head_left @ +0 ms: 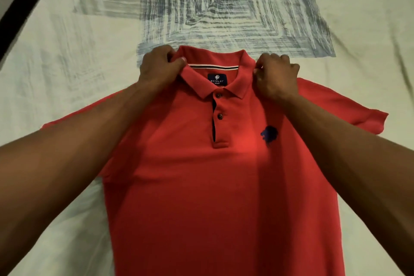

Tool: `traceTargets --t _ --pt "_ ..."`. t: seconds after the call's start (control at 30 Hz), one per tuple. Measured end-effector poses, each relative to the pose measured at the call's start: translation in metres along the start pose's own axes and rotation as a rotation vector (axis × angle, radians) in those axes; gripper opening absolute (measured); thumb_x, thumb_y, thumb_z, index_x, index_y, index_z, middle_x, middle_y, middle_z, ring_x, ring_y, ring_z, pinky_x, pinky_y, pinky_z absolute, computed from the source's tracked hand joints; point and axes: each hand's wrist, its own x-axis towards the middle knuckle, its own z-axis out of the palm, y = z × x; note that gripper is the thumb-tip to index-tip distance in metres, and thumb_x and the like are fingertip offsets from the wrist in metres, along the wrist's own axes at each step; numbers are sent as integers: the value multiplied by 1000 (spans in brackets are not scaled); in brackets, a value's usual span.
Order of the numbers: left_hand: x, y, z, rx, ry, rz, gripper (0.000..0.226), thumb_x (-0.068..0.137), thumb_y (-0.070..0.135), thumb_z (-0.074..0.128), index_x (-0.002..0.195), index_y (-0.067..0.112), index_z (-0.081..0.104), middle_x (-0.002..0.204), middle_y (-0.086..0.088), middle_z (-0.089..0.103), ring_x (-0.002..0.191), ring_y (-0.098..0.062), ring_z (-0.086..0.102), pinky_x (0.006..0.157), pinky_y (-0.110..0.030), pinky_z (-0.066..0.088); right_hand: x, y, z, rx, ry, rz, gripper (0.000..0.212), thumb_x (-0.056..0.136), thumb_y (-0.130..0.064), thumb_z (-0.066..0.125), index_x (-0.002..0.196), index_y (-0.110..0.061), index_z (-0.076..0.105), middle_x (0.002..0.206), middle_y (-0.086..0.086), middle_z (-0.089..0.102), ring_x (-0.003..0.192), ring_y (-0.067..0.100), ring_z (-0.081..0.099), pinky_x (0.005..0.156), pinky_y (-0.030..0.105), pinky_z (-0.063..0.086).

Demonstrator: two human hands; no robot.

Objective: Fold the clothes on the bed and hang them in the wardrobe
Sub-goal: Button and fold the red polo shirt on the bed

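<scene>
Shirt (201, 186): red, flat on the bed (67, 63), front side up, both sleeves spread out.
Collar (215, 60): at the far end, between the two hands.
Left hand (159, 67): fingers curled, pinching the collar's left corner.
Right hand (276, 74): fingers curled, pinching the collar's right edge.
Buttons (218, 105): two, both done up.

The red matt knitted-cloth polo shirt (212, 186) lay on a pale, creased woven-cloth bedsheet (67, 51) with brushy grey-blue print.

"NETPLAY" on polo shirt's neck label (217, 79)
</scene>
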Motion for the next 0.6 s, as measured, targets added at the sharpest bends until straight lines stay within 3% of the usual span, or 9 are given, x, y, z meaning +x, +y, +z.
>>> traceTargets --t 0.13,0.27,0.37,0.43,0.5,0.6 --pt "3 11 6 -63 55 21 25 93 34 62 102 11 64 94 0 60 93 -18 56 76 -28 37 3 4 -3 149 74 145 21 99 -22 45 113 -8 51 119 14 56 116 36 47 94 50 35" --pt "0 8 6 -47 -21 -16 42 97 55 51 104 15 60 100 0 60 95 -18 54 82 -32 42 -2 13 1 232 24 81 23 96 -27 45 112 -11 52 117 11 58 114 34 46 92 48 37" --pt "-3 0 -6 15 -120 -65 53 85 64 42 98 16 60 102 -6 64 95 -25 56 82 -37 42 -1 23 -6 226 -70 35 37 87 -37 42 111 -13 56 116 12 60 113 35 47 92 47 36" --pt "-11 -4 -12 122 -198 -45 46 72 54 43 95 17 61 96 -5 64 91 -26 56 78 -35 41 0 27 -10 91 -181 -19 37 82 -40 41 105 -12 51 111 16 61 110 37 50 91 47 36" --pt "-19 -3 -16 220 -246 18 38 68 42 43 88 14 60 88 -7 63 89 -31 59 75 -38 45 2 28 -13 -9 -271 -49 23 88 -36 48 99 -16 44 109 20 63 107 38 54 91 46 35" --pt "-26 -5 -16 250 -163 108 26 83 31 46 93 8 52 91 -17 62 90 -37 57 72 -42 41 -2 28 -21 -49 -331 -63 20 92 -32 52 101 -15 50 114 24 62 107 40 56 82 41 35"
